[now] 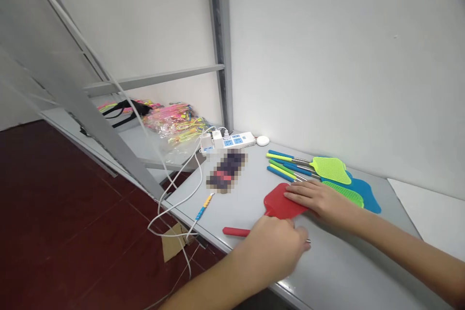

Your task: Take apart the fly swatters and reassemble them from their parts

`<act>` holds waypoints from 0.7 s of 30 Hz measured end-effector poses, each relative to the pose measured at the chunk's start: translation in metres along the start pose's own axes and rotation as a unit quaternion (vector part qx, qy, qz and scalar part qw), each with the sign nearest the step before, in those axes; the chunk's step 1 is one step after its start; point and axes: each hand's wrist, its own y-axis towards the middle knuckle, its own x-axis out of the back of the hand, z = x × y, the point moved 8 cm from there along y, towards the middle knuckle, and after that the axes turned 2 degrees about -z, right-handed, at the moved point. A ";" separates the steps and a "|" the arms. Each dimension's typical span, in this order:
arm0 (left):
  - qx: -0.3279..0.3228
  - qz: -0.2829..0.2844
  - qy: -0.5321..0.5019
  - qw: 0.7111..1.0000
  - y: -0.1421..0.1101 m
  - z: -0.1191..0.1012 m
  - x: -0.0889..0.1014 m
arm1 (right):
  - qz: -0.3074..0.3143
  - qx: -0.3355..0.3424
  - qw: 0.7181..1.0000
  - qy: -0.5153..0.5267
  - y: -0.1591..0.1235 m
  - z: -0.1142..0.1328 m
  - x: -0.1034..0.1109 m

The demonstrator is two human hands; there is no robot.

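A red fly swatter head (281, 199) lies at the front middle of the table, its neck running in under my left hand (278, 242). My left hand is closed, its fingers wrapped round the fly swatter's rod. The red handle (235, 231) sticks out to its left and a metal rod tip (308, 240) to its right. Whether head and rod are joined is hidden. My right hand (319, 198) rests on the head's right part with fingers stretched out; its thumb is out of sight. Behind it lie several fly swatters, including a yellow-green one (331, 169) and a blue one (366, 195).
A white power strip (236, 141) with plugs and a round white object (262, 141) sit by the wall. A blurred-out dark object (227, 172) lies left, near a white cable (201, 179). Bagged colourful goods (174, 121) lie beyond the metal frame (222, 48).
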 end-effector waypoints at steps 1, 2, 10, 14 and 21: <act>-0.005 -0.014 -0.002 1.000 -0.001 -0.002 -0.004 | 0.006 0.009 1.000 0.000 0.016 0.002 -0.007; -0.011 -0.028 -0.007 1.000 0.000 -0.005 -0.008 | 0.011 0.021 1.000 -0.002 0.031 0.004 -0.014; -0.063 -0.120 -0.014 0.991 0.022 -0.018 -0.030 | 0.041 0.030 0.999 -0.009 0.079 0.009 -0.014; -0.122 -0.129 0.011 0.984 0.030 -0.032 -0.031 | 0.002 -0.061 0.996 0.071 0.040 0.000 0.022; -0.015 -0.213 -0.061 0.975 0.014 0.045 0.028 | -0.057 -0.218 0.969 0.102 -0.077 0.020 0.023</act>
